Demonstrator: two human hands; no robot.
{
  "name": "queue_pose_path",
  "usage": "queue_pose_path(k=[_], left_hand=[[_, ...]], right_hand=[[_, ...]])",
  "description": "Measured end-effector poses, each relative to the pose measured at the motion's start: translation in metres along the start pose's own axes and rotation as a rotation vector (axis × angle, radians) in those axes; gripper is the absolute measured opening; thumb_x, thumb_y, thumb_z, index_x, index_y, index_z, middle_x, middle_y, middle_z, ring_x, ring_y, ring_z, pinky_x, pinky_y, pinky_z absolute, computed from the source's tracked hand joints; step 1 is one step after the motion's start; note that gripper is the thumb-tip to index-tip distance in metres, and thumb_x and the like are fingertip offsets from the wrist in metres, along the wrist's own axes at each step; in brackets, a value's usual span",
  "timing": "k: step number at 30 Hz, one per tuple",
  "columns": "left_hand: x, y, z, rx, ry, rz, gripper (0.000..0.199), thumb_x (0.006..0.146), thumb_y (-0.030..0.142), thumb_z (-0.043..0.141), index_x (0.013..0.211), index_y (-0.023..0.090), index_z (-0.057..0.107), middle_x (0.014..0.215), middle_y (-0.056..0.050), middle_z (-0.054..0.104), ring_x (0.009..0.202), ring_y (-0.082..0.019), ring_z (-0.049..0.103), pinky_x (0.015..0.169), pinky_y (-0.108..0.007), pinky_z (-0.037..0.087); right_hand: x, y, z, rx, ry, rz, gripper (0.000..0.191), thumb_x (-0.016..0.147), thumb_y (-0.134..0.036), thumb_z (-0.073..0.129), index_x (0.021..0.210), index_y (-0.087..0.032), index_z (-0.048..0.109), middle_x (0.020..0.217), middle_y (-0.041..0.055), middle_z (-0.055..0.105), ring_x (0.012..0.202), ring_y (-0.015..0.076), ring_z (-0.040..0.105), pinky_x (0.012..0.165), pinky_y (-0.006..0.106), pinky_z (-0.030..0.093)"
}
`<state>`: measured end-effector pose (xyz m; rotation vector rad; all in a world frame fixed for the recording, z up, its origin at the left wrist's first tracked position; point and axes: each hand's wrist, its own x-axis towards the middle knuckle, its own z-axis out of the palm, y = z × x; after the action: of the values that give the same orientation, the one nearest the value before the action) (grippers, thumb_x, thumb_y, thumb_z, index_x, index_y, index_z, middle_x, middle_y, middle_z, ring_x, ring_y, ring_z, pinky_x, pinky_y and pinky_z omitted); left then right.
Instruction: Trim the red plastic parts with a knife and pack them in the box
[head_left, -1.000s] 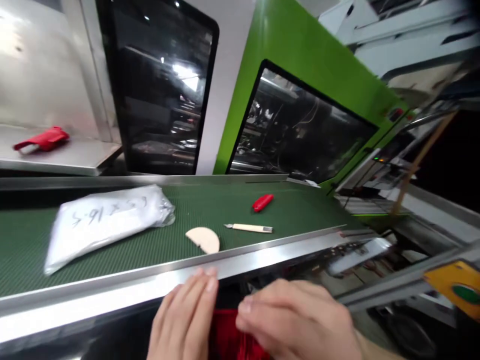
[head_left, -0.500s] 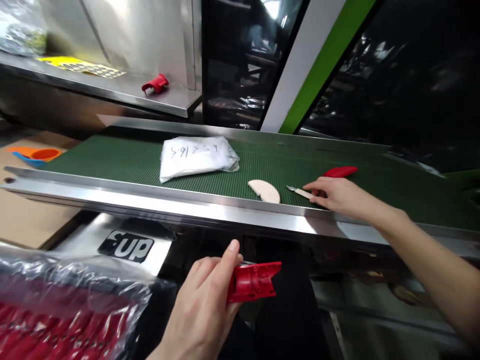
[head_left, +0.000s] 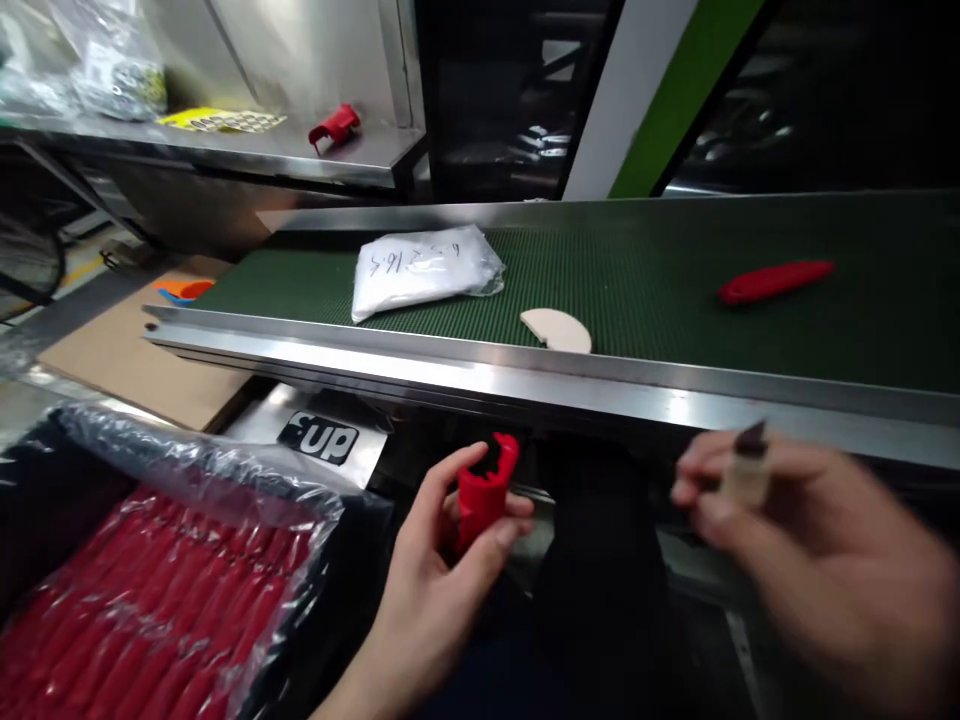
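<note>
My left hand [head_left: 450,560] is closed around a red plastic part [head_left: 484,495], hollow with a notched open end turned up, in front of the conveyor. Off to the right, my right hand [head_left: 810,540], blurred by motion, grips a craft knife [head_left: 746,475] by its pale handle, blade pointing up. The two hands are well apart. Across the rail from them, a pale half-round piece [head_left: 559,330] lies on the green conveyor belt [head_left: 630,270]. A long red part [head_left: 776,282] rests farther right on the belt.
A plastic bag of white material [head_left: 427,270] with handwriting lies on the belt. A metal rail [head_left: 465,372] runs along its near edge. At lower left stands a plastic-lined box [head_left: 330,510] of red parts. Another red part [head_left: 335,127] sits on the steel shelf [head_left: 285,150].
My right hand has lifted the craft knife off the belt and brought it nearer, over the rail. My left hand has turned the red plastic part so its open end faces up. The view has shifted.
</note>
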<state>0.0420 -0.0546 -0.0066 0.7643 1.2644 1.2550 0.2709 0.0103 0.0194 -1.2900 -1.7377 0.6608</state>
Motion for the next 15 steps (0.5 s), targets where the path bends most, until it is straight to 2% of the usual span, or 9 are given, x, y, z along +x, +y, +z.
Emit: queue_pose_path(k=[2, 5, 9, 15], left_hand=[[0.0, 0.007, 0.006, -0.314, -0.02, -0.155, 0.037, 0.087, 0.03, 0.065, 0.12, 0.017, 0.053, 0.096, -0.011, 0.072, 0.089, -0.025, 0.07, 0.08, -0.035, 0.054], [-0.001, 0.01, 0.011, -0.554, -0.016, -0.24, 0.026, 0.086, 0.023, 0.066, 0.109, 0.014, 0.061, 0.1, -0.011, 0.071, 0.089, -0.022, 0.068, 0.079, -0.033, 0.054], [-0.001, 0.008, 0.016, -0.654, 0.03, -0.274, 0.025, 0.084, 0.019, 0.068, 0.108, 0.012, 0.065, 0.097, -0.008, 0.067, 0.085, -0.016, 0.064, 0.078, -0.028, 0.054], [-0.005, 0.002, 0.022, -0.661, -0.012, -0.297, 0.026, 0.089, 0.025, 0.061, 0.114, 0.019, 0.056, 0.094, -0.006, 0.066, 0.082, -0.018, 0.064, 0.073, -0.028, 0.053]], right_hand=[[-0.03, -0.001, 0.024, 0.152, -0.076, 0.081, 0.009, 0.086, -0.03, 0.06, 0.094, -0.03, 0.061, 0.095, 0.0042, 0.063, 0.07, 0.0178, 0.066, 0.052, 0.025, 0.056], [-0.059, 0.001, 0.053, 0.265, -0.174, 0.188, 0.011, 0.087, -0.033, 0.06, 0.096, -0.028, 0.064, 0.089, 0.0027, 0.068, 0.061, 0.0157, 0.068, 0.048, 0.02, 0.056], [-0.077, 0.003, 0.072, 0.355, -0.188, 0.267, 0.02, 0.082, -0.038, 0.067, 0.096, -0.024, 0.069, 0.09, 0.0048, 0.072, 0.07, 0.0196, 0.072, 0.06, 0.022, 0.06], [-0.082, -0.005, 0.077, 0.338, -0.177, 0.16, 0.022, 0.079, -0.036, 0.073, 0.1, -0.029, 0.069, 0.095, 0.0018, 0.072, 0.077, 0.0179, 0.072, 0.064, 0.018, 0.06]])
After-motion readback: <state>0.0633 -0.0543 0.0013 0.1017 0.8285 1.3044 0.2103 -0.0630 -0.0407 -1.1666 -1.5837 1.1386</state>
